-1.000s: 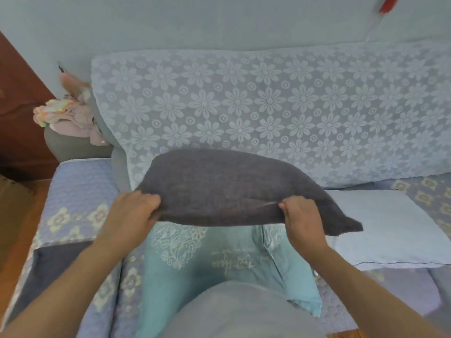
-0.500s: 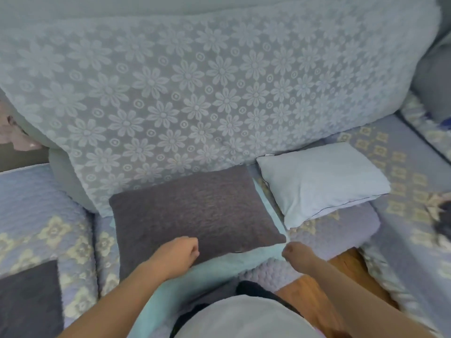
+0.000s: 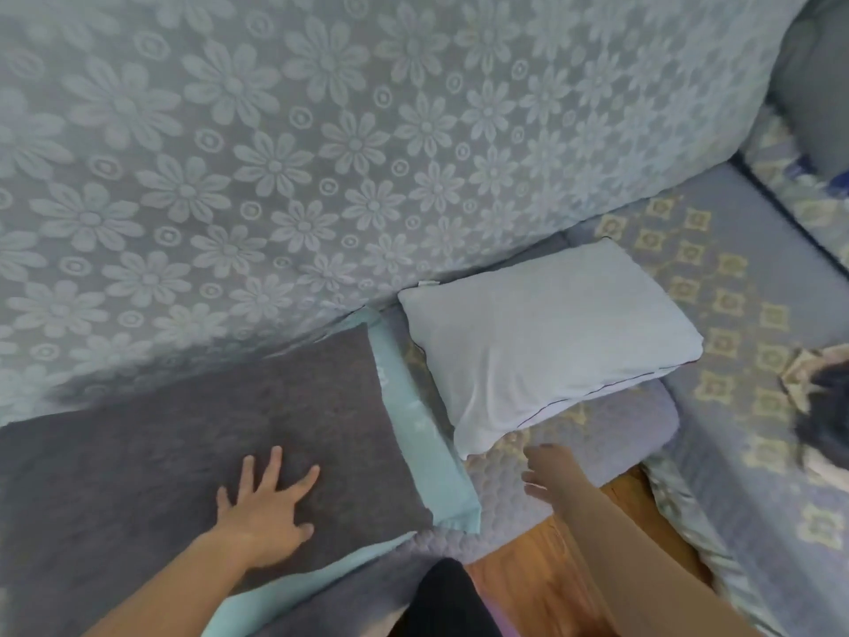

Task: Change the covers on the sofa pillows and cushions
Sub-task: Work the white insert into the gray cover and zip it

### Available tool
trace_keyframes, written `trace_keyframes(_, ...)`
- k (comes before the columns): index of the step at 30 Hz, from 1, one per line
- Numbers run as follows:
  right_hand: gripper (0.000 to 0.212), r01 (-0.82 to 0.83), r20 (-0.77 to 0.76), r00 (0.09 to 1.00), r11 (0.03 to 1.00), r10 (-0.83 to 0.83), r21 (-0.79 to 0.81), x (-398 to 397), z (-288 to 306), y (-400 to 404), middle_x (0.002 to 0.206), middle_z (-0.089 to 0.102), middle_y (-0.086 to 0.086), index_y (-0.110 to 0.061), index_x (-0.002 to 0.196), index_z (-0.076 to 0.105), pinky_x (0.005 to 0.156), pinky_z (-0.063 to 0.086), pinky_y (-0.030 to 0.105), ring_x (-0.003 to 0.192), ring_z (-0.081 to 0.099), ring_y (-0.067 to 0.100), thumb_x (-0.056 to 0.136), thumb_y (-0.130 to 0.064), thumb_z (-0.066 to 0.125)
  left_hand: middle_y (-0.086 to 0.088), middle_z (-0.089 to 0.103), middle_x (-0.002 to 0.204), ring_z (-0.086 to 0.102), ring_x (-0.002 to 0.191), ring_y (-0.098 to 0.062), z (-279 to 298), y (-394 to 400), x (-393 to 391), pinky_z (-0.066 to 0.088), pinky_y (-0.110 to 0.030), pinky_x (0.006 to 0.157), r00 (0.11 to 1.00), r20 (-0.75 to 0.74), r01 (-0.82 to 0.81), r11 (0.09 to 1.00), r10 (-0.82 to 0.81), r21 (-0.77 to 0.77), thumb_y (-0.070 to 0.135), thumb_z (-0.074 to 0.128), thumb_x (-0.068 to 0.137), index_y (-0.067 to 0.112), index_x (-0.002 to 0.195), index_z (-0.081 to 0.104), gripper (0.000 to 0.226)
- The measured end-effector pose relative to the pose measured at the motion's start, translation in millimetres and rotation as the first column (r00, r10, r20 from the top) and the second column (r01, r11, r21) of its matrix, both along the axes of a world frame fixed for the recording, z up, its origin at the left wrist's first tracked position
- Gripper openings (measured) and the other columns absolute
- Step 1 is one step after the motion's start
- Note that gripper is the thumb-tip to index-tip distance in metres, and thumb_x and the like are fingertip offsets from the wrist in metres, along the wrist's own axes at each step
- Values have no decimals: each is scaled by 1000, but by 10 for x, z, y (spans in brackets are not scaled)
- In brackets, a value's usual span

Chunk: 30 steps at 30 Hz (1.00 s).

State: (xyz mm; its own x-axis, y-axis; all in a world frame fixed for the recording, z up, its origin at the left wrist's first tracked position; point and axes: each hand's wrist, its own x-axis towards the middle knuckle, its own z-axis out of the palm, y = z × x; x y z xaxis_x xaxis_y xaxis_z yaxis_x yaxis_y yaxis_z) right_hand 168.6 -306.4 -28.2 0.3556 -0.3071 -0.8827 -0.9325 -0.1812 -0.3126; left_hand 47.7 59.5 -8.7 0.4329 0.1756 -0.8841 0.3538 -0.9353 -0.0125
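Note:
A dark grey pillow (image 3: 193, 443) lies flat on the sofa seat, on top of a teal cover (image 3: 425, 434) whose edge shows along its right side. My left hand (image 3: 264, 512) rests on the grey pillow with fingers spread. A bare white pillow (image 3: 542, 351) lies to the right, against the backrest. My right hand (image 3: 546, 471) hovers just below the white pillow's near corner, fingers loosely extended, holding nothing.
The sofa backrest (image 3: 321, 154) wears a pale lace cover with daisy patterns. The quilted lilac seat cover (image 3: 735, 314) runs right toward a corner section. A dark bundle of fabric (image 3: 822, 406) lies at the right edge. Wooden floor (image 3: 542, 572) shows below.
The grey pillow went from held up in both hands to lying on the seat. My left hand opened flat on it. My right hand let go and moved toward the white pillow.

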Motion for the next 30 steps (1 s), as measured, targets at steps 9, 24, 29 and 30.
trace_keyframes(9, 68, 483, -290, 864, 842, -413, 241, 1177, -788, 70, 125, 43, 6, -16, 129, 48, 92, 54, 50, 119, 52, 35, 82, -58, 73, -13, 2, 167, -4, 154, -36, -138, -484, 483, 26, -49, 122, 979, 115, -183, 972, 167, 148, 46, 30, 103, 24, 153, 36, 55)
trace_keyframes(24, 17, 11, 455, 886, 976, 92, -217, 1312, 115, 232, 92, 49, 10, -2, 104, 50, 82, 38, 36, 91, 46, 28, 99, -15, 40, -15, 7, 168, 5, 156, -30, 220, -363, 377, 5, -39, 127, 981, 170, -104, 994, 98, 24, 35, 32, 107, 25, 156, 33, 49)
trace_keyframes(29, 30, -156, 698, 592, 907, 402, -391, 1293, 1526, 509, 72, 37, 5, -11, 72, 31, 64, 25, 38, 75, 39, 24, 100, -12, 40, -5, 21, 165, 29, 149, -23, 764, -198, 102, 26, -35, 121, 884, 217, -330, 881, 415, -340, 39, 50, 104, 28, 152, 41, 50)
trace_keyframes(30, 32, -166, 743, 524, 906, 416, -390, 1164, 1871, 603, 69, 34, 3, -13, 71, 29, 60, 23, 39, 70, 35, 22, 99, -12, 41, -2, 31, 161, 39, 142, -18, 964, -162, 84, 33, -36, 118, 797, 210, -425, 773, 566, -472, 38, 54, 103, 29, 149, 44, 47)
